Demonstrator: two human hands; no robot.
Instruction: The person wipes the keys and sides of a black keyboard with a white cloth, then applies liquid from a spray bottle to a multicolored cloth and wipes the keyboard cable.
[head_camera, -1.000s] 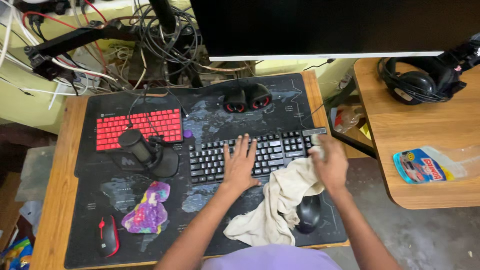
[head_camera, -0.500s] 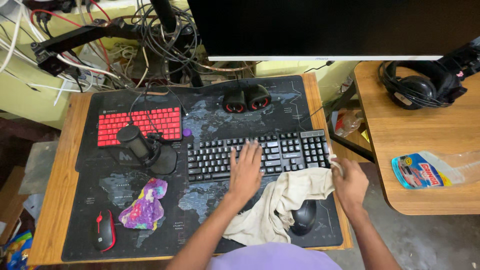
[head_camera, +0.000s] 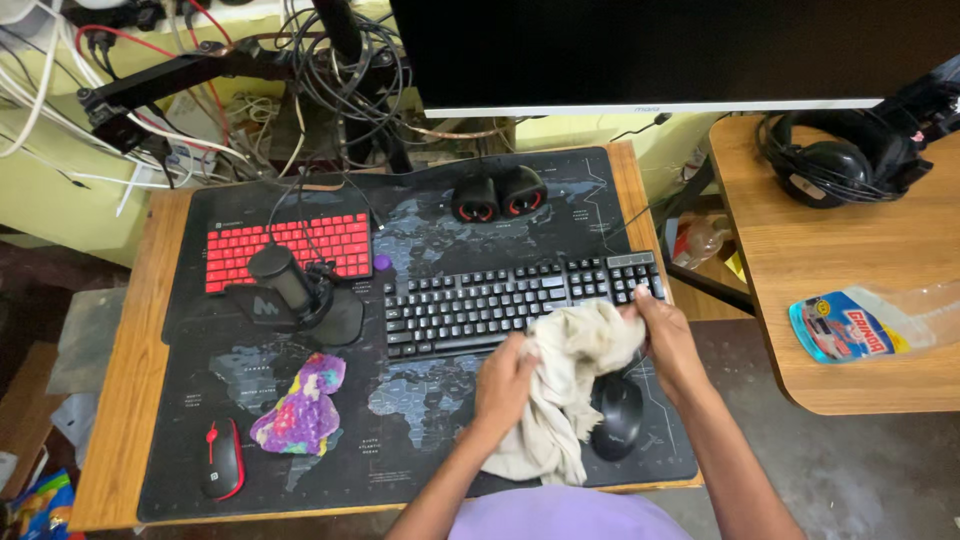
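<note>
Both hands, left hand and right hand, grip the crumpled beige cloth at the black keyboard's front edge; wiping appears under way, with most keys uncovered.

Both forearms are showing bare from the bottom edge upward, with no sleeve, watch, band or glove appearing on either. The left hand and right hand are showing no rings or other markings that can be made out. The person is wearing a light purple garment, plain, showing only as a rounded patch at the lower edge.
</note>
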